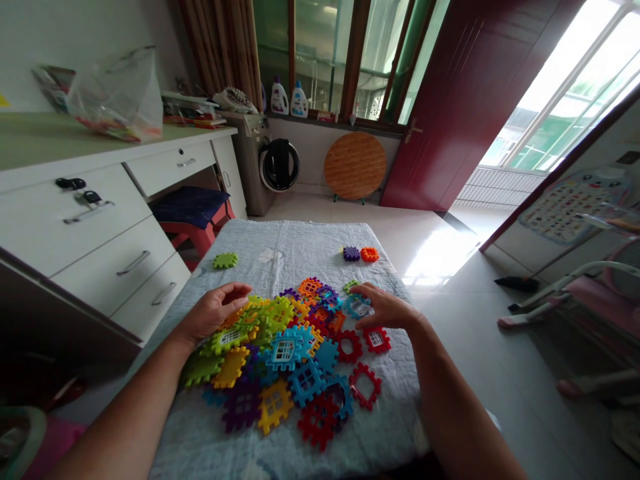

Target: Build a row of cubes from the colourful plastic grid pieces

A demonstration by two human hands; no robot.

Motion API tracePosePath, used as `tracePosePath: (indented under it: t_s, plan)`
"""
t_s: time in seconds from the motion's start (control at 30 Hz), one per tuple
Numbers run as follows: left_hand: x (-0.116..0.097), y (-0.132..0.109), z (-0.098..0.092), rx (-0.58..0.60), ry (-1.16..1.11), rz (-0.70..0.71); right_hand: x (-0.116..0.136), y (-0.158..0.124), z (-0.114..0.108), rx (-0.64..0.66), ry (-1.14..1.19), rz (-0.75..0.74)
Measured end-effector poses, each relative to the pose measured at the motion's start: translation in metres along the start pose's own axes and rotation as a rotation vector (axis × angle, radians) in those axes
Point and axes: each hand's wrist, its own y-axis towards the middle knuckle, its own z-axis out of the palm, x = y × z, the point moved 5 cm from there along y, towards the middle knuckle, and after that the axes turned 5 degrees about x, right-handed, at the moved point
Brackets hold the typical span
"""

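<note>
A heap of plastic interlocking building tiles with toothed edges lies on a cloth-covered table (280,250). My left hand (216,310) is at the heap's left side, fingers loosely curved and thumb apart, beside light green tiles (250,317). On the right side, my right hand (387,307) has its thumb and fingers spread around a blue round-holed tile (356,305); a firm grip on it does not show. Nearer me are a blue window tile (306,382), a yellow tile (275,405), a purple tile (241,405) and red tiles (319,421).
Away from the heap lie a green tile (225,260), a purple tile (351,253) and an orange piece (370,255). Left stands a white drawer desk (100,233) with a stool (193,207). A washing machine (250,160) and folded round table (355,165) stand beyond.
</note>
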Motion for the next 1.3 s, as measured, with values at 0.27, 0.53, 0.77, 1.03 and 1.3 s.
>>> tracePosePath:
  t_s: [0.27,0.53,0.77,1.03,1.3]
  plan:
    - [0.0,0.001,0.0,-0.007,0.0,0.009,0.004,0.006,0.002,-0.015,-0.094,0.031]
    - [-0.001,0.0,0.0,0.001,0.036,0.018,-0.005,0.013,-0.001,-0.247,-0.173,0.152]
    - [0.0,0.002,0.0,0.006,0.031,0.018,0.012,0.005,0.009,-0.092,-0.363,0.275]
    - [0.001,0.001,0.0,0.007,0.03,0.018,-0.003,0.002,-0.006,-0.204,-0.272,0.285]
    - [0.001,0.001,0.001,0.015,0.045,0.011,-0.06,-0.008,-0.023,-0.327,-0.197,0.471]
